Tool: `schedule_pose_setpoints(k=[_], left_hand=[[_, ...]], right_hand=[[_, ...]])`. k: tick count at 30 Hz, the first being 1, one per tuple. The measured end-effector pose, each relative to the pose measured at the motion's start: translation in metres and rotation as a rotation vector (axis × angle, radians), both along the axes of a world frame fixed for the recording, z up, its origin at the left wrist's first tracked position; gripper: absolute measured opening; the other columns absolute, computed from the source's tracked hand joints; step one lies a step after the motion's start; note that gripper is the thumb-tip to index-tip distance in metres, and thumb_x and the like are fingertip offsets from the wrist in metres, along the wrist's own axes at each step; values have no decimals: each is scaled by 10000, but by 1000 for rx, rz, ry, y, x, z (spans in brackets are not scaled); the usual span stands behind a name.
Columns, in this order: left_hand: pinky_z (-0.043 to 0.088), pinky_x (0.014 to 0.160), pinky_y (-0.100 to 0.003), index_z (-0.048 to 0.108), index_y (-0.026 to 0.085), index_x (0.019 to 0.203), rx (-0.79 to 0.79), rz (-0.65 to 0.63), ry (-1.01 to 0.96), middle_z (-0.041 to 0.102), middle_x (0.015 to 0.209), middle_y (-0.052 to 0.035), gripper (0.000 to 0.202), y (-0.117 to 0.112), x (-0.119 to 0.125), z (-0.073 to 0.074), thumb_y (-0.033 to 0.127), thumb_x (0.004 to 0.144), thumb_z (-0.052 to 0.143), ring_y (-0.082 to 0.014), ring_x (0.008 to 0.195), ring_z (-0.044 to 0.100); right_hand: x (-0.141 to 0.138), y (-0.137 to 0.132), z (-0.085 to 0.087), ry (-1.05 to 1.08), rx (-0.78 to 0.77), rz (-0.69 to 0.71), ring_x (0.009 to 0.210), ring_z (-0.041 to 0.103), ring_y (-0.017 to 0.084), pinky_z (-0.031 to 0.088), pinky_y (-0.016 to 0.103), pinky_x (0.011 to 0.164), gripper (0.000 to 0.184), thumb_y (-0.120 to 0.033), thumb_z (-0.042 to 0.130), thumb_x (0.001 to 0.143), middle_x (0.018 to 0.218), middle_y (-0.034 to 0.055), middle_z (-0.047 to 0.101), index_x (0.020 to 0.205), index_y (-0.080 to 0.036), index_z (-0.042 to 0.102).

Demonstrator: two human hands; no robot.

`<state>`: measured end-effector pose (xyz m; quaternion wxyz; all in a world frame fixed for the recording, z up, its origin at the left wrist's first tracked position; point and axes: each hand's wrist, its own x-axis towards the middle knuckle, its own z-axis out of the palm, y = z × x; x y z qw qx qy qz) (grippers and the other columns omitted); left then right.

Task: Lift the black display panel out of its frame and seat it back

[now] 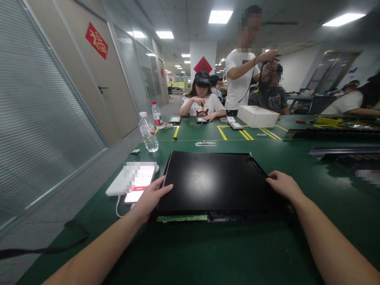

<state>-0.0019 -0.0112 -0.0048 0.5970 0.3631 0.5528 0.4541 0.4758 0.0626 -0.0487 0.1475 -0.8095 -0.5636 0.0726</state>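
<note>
A black flat display panel [215, 180] lies before me at the green table, seated unevenly in a black frame [259, 165] that shows along its right side. Along the near edge runs a narrow green circuit board [182, 218]. My left hand [152, 197] grips the panel's left edge, thumb on top and the other fingers hidden below. On the opposite side, my right hand [283, 184] is closed on the right edge of the frame, its fingertips partly hidden.
Left of the panel lie a lit phone [141, 185] and a white box-like device [118, 184] with a cable. Two water bottles [149, 134] stand behind them. Yellow tape lines, a white box [257, 116] and dark metal strips [344, 152] lie farther off. Several people work beyond.
</note>
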Motion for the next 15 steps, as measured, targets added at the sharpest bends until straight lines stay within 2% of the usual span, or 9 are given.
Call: schedule_pose_setpoints(k=[7,12,15], left_hand=[[631,850,-368,639,222,1357,51,-16,-31,799,1131,-82,557,-1,0,0,234,815,767,-271,968,779],[623,883,-421,609,245,1405,42,-38,-5,784,1175,-99,642,-1,-2,2,281,792,794,-301,1009,768],[603,934,-446,640,234,1373,82,-34,55,743,1274,-118,685,-2,-1,4,360,730,840,-336,1115,727]], right_hand=[[-1,0,0,18,-35,13,904,706,274,532,360,778,223,-338,575,823,985,109,750,935,-210,720],[-1,0,-1,20,-44,19,941,705,275,528,351,807,206,-323,573,835,995,109,749,936,-203,707],[-2,-1,0,33,-20,14,926,708,264,528,339,797,184,-317,585,834,980,95,751,928,-213,705]])
